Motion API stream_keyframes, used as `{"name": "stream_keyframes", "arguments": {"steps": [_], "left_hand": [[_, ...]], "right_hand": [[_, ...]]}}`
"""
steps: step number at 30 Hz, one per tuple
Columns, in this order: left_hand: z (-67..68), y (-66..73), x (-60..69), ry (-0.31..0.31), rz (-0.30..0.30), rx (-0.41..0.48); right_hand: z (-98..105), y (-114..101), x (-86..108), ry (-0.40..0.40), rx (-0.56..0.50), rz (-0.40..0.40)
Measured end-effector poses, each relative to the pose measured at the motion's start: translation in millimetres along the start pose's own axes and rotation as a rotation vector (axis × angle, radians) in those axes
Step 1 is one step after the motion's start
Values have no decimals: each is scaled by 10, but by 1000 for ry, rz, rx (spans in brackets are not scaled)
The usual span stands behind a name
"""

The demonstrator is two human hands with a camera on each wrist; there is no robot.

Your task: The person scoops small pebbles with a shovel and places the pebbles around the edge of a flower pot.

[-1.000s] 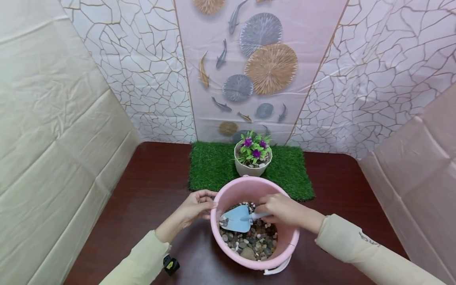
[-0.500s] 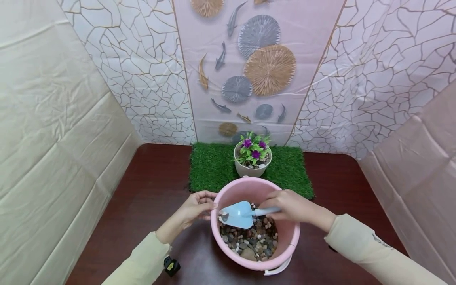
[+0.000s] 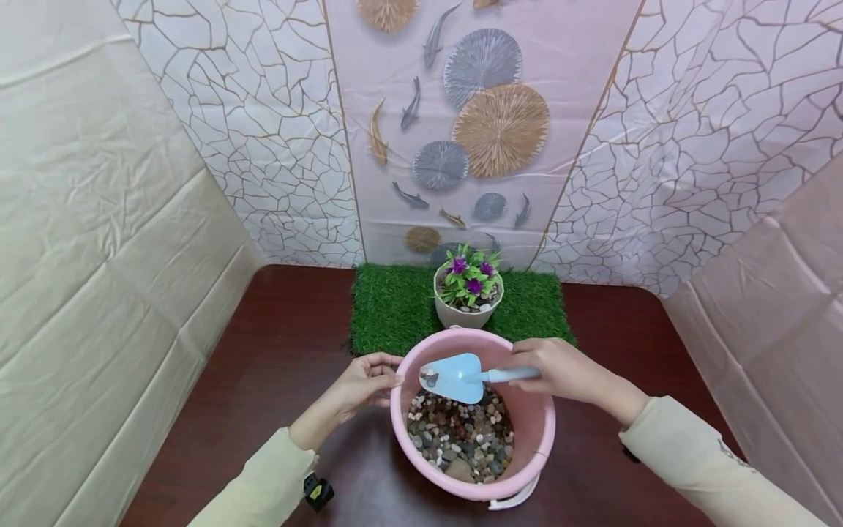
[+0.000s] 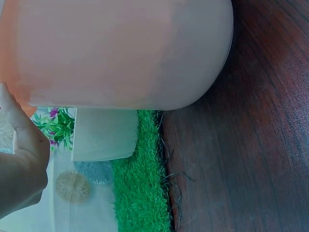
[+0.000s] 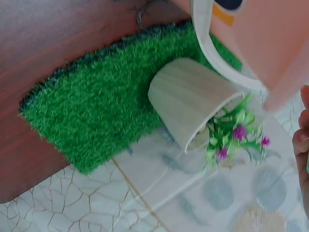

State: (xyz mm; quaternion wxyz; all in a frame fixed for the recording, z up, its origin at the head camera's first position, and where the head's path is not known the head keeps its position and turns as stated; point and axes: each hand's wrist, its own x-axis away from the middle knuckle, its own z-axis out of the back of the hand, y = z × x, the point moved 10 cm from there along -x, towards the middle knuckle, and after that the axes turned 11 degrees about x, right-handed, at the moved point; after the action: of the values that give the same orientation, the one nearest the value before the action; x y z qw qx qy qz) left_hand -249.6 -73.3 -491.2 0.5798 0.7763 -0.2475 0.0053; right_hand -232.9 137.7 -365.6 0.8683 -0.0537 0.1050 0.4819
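Note:
In the head view, a pink bucket (image 3: 399,424) holds a bed of mixed pebbles (image 3: 461,439). My right hand (image 3: 560,369) grips the handle of a light blue trowel (image 3: 457,377) above the pebbles, inside the bucket's mouth. A few small stones (image 3: 429,378) lie near the blade's left end. On the bucket's left side, my left hand (image 3: 358,382) holds the rim, its thumb on the edge. The left wrist view shows that hand (image 4: 24,164) beside the bucket wall (image 4: 111,53). Only a few fingers of the right hand (image 5: 302,130) appear in the right wrist view.
Behind the bucket, a white pot (image 3: 464,316) with purple flowers stands on a green grass mat (image 3: 395,307). A small black object (image 3: 318,492) lies by the left sleeve on the dark wooden table (image 3: 283,322). The bucket's white handle (image 3: 514,498) hangs at its front right.
My right hand has lifted the trowel from near the pebbles, moving it up and to the right. The left hand and the bucket have stayed in place.

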Motion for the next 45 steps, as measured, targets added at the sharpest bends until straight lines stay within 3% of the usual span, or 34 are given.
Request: {"name": "stream_keyframes", "arguments": {"steps": [11, 37, 45], "left_hand": [[9, 10, 4, 1, -7, 14], [-6, 2, -6, -7, -14, 29], [-7, 8, -26, -17, -23, 33]], "right_hand": [[301, 306, 94, 106, 60, -63], [324, 896, 309, 78, 120, -239], [240, 1100, 364, -5, 115, -319]]}}
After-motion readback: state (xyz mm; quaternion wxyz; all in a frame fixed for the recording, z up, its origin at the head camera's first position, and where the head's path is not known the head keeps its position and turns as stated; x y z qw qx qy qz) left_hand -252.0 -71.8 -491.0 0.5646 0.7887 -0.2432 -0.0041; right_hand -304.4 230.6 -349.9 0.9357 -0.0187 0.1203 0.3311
